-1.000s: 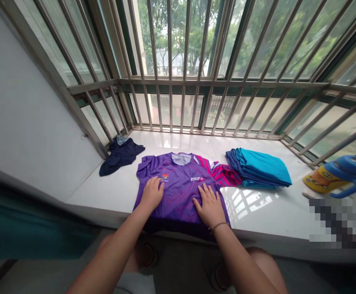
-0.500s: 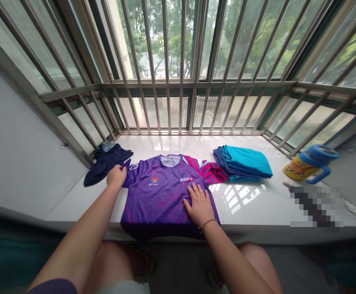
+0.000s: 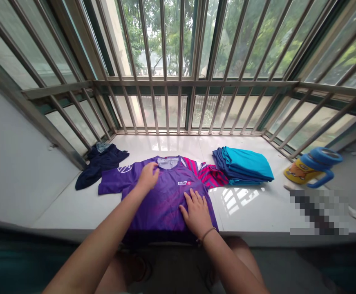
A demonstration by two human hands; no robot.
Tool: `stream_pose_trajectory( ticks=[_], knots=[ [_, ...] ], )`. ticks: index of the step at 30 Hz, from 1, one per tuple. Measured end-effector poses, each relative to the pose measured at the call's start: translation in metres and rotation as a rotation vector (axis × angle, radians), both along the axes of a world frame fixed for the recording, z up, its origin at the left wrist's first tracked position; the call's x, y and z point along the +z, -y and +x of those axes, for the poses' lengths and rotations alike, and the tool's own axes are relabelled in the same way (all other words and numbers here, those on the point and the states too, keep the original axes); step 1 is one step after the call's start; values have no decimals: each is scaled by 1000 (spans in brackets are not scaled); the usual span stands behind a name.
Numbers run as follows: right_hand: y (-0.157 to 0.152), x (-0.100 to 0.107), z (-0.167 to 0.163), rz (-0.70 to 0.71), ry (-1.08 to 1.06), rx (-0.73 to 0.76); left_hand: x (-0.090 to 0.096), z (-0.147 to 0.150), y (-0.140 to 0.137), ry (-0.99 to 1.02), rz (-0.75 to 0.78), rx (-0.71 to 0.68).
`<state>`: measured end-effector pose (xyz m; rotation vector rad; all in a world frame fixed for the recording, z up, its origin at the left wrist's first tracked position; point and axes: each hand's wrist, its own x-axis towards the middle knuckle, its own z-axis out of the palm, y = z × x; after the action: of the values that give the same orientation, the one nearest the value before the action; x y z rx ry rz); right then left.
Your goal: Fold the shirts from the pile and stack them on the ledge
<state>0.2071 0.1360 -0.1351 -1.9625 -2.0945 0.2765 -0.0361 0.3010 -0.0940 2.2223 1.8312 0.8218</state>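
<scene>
The white, glossy windowsill (image 3: 257, 218) in front of me carries a purple shirt (image 3: 167, 200) spread flat at mid-length, its hem hanging over the front edge. By the left edge, just beside one sleeve, lies a crumpled navy cloth (image 3: 99, 165). The striped pink sleeve reaches a folded stack of blue and turquoise fabric (image 3: 245, 163), right of centre. Toward the right edge sits a yellow-and-blue bottle (image 3: 309, 167), with a pixelated dark object (image 3: 315, 212) nearer the front edge.
</scene>
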Motion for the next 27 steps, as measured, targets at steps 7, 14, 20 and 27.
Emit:
stream_pose_trajectory(
  ticks=[7, 14, 20, 27],
  knots=[
    [-81, 52, 93, 245, 25, -277, -29, 162, 0, -98, -102, -239],
    [-124, 58, 145, 261, -118, -296, -44, 163, 0, -61, -107, -59],
    [-109, 52, 160, 365, -370, -382, -46, 161, -2, -23, -121, -79],
    [-72, 49, 131, 371, -502, -238, -48, 156, -11, 57, -164, -130]
  ],
)
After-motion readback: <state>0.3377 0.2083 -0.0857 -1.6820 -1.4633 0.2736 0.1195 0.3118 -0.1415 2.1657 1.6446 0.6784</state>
